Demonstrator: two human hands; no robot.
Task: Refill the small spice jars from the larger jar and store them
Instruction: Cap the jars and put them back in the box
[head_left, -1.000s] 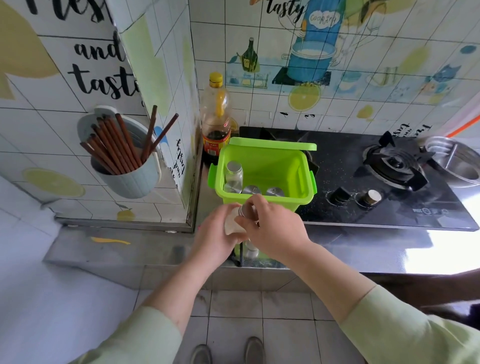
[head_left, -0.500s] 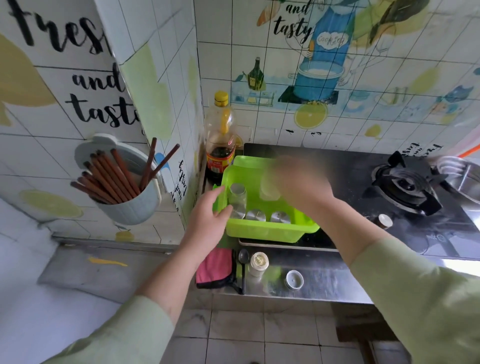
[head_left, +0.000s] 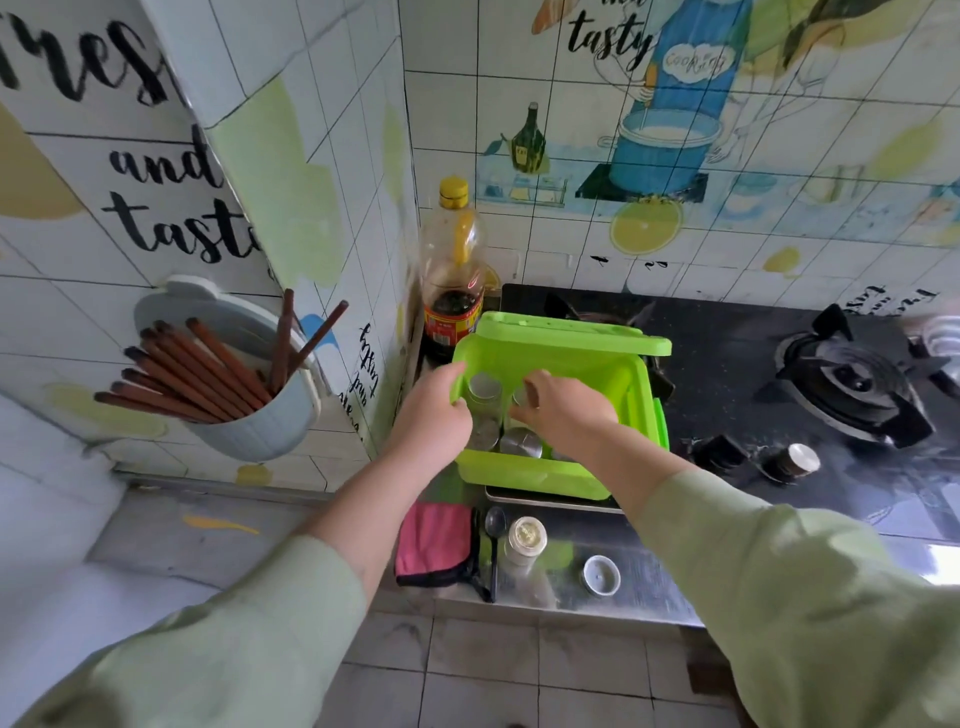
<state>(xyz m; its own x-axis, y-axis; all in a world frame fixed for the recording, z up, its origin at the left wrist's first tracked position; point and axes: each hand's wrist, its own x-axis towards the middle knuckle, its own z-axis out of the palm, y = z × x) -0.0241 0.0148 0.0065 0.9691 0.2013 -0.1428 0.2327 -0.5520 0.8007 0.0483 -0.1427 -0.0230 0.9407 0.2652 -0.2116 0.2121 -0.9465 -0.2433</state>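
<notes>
At the far left we see a wall holder (head_left: 244, 415) full of chopsticks (head_left: 202, 371). In the corner stands a bottle (head_left: 451, 270), its base hidden behind the bin (head_left: 550, 475). A pink cloth (head_left: 435, 540) lies on the steel surface (head_left: 654, 577) in front, with a dark spoon (head_left: 494, 525) just beside it.

Our left hand (head_left: 428, 418) reaches in from below with the forearm bare. Its thumb lies over the bin's left rim and its fingers (head_left: 460, 415) are curled against that wall, clamped on it. The bin sits on the near left corner of the stove (head_left: 727, 374), its lid (head_left: 571, 335) tipped up at the back.

Inside it we make out capped jars (head_left: 521, 441). One stands taller at the back left, and others are partly covered by our hands.

Our right hand (head_left: 569, 415) dips into the bin palm down. Its thumb and fingers are bent around the top of a jar (head_left: 519, 397). Only a pale sliver of it shows, so we cannot tell whether it stands on the bin floor.

In front of the bin an open jar (head_left: 525, 538) stands on the surface, and its cap (head_left: 601, 574) lies near it. At the far right the frame edge cuts off something blurred.
</notes>
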